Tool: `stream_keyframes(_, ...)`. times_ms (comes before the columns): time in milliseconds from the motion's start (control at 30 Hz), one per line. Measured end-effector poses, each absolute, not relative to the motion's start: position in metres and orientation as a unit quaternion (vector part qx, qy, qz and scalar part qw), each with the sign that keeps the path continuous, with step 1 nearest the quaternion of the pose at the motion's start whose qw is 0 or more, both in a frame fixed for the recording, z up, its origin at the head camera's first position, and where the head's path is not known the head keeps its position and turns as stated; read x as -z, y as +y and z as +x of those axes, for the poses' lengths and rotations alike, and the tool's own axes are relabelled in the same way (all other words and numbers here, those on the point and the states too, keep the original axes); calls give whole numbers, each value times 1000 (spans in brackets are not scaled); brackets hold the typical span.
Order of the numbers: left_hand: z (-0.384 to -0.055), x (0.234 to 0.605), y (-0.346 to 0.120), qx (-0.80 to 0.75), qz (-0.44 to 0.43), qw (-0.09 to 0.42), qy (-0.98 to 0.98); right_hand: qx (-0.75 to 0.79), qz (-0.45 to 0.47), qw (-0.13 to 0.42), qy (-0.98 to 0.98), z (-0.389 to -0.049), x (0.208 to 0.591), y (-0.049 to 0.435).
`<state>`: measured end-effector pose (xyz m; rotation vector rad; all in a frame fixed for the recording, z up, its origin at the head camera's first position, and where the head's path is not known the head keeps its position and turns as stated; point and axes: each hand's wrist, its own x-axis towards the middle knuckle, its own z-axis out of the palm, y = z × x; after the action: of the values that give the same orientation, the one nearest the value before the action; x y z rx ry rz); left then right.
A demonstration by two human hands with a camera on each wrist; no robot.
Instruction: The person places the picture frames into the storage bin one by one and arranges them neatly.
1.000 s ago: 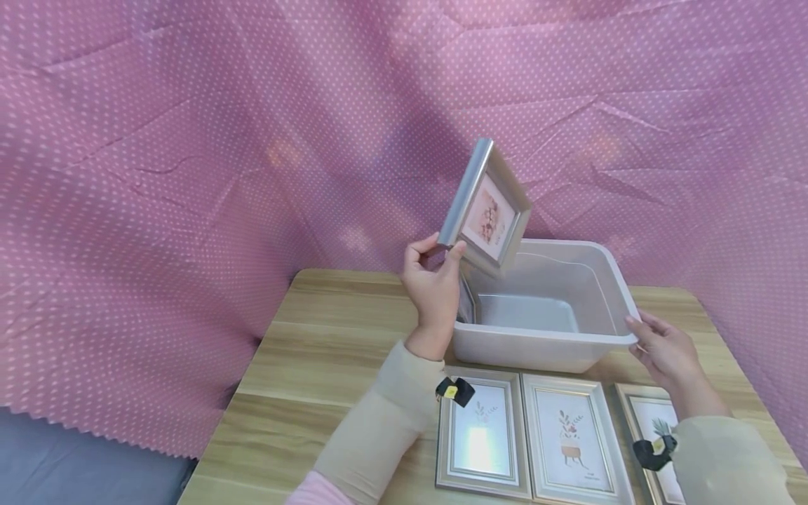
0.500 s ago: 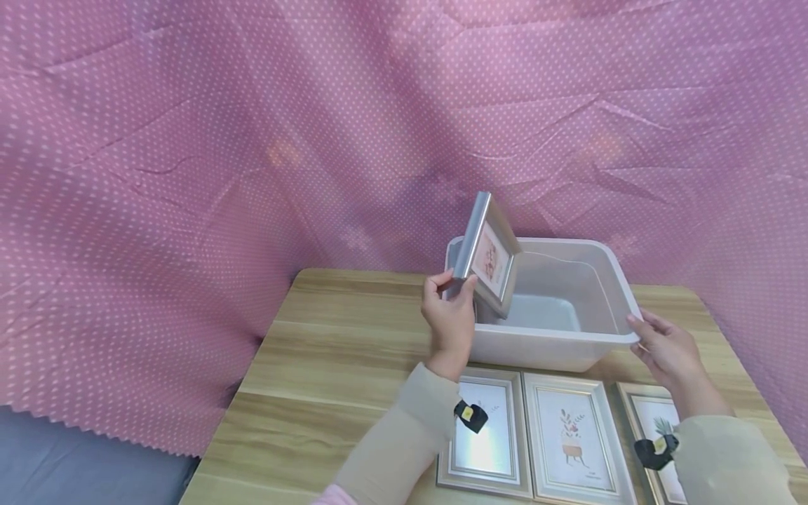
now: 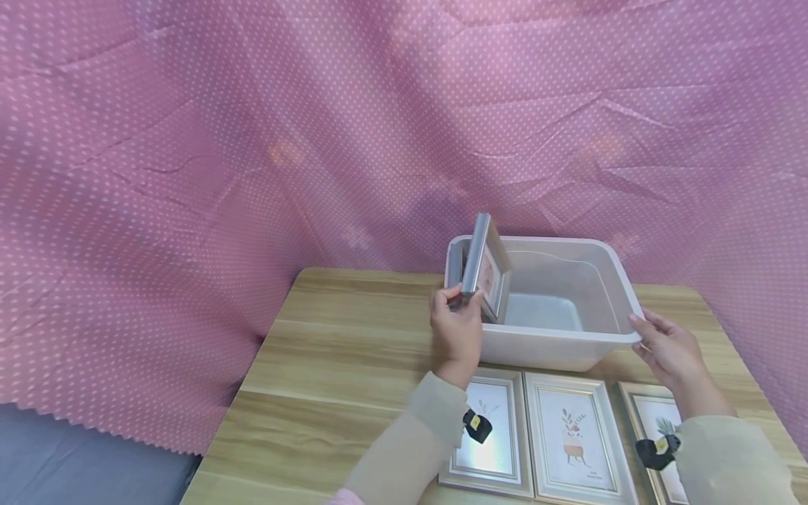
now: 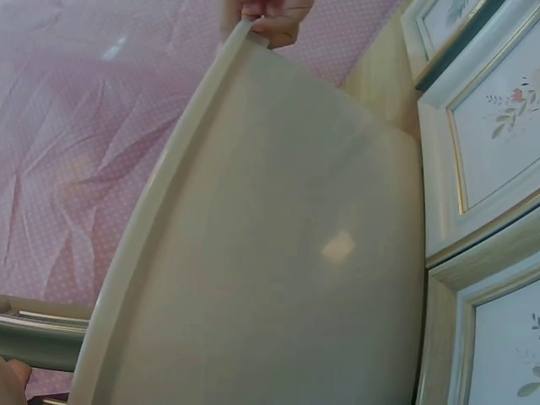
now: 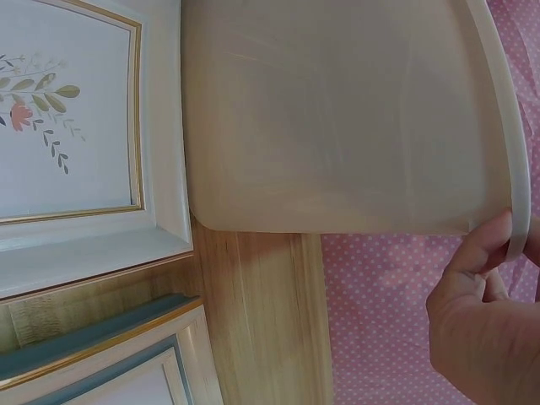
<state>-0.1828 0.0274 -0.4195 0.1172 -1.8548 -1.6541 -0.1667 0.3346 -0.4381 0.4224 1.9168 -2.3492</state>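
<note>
Upright and partly down inside the left end of a pale plastic bin [image 3: 536, 348] is a silver picture frame [image 3: 477, 252]. My left hand [image 3: 457, 337] pinches its near edge between thumb and fingers. Against the bin's left wall stands another silver frame [image 3: 455, 264], mostly hidden. My right hand [image 3: 674, 352] grips the bin's front right corner, thumb over the rim; the right wrist view shows this hand [image 5: 489, 325] pinching the rim [image 5: 515, 143]. In the left wrist view, only a corner of the held frame [image 4: 42, 333] shows beyond the bin wall.
In front of the bin, a left frame [image 3: 495, 435], a middle frame [image 3: 577, 438] and a right frame [image 3: 653, 421] lie face up on the wooden table [image 3: 303, 393]. The right sleeve partly covers the right one. A pink dotted cloth [image 3: 353, 140] hangs behind.
My left hand has moved down and slightly right, lowering the picture frame from above the bin to partly inside it. The right hand has kept its grip on the rim.
</note>
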Motion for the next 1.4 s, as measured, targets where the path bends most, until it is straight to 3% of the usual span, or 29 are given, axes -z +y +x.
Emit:
stream_keyframes(400, -185, 433, 37, 644, 16, 385, -661, 775, 128, 35, 618, -164, 438, 333)
stream_keyframes(1400, -180, 448, 32, 544, 26, 394, -740, 777, 131, 28, 615, -159, 441, 330)
